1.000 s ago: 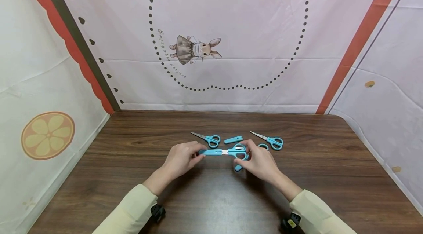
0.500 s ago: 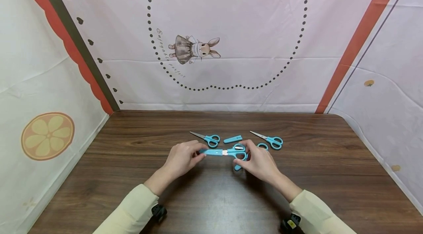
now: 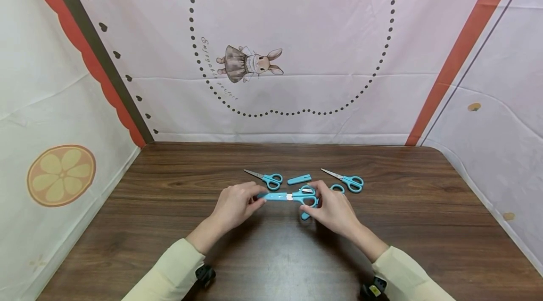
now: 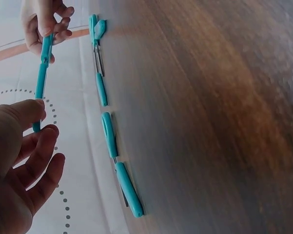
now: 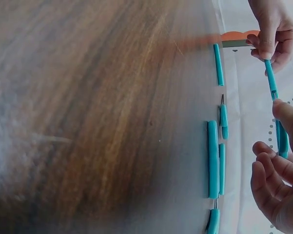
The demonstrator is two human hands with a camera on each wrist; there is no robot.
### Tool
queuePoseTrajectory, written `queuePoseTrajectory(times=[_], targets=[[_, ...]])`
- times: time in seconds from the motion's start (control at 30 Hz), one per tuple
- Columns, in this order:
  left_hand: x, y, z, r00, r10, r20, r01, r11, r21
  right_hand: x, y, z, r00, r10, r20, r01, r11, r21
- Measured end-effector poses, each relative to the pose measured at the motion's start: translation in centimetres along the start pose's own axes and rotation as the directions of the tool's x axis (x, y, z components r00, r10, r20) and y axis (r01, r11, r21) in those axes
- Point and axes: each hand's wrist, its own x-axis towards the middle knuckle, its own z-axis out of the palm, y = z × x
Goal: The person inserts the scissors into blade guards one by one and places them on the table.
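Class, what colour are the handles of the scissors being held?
Light blue handles; the head view shows them best.

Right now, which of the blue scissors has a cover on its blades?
The held scissors, between the left hand and right hand. The left scissors and right scissors on the table lie bare-bladed.

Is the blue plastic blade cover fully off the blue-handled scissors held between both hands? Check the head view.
No: the blue plastic blade cover sits on the blades of the blue-handled scissors, only a short silver stretch showing.
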Motion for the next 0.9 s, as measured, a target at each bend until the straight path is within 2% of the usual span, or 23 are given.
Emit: queuePoseTrajectory(times=[0.9], targets=[[0.27, 0.5, 0.15, 1.0, -0.009, 0.021, 0.008, 1.0, 0.014, -0.27, 0.05, 0.17, 1.0, 0.007, -0.017, -0.007, 1.0, 0.007]])
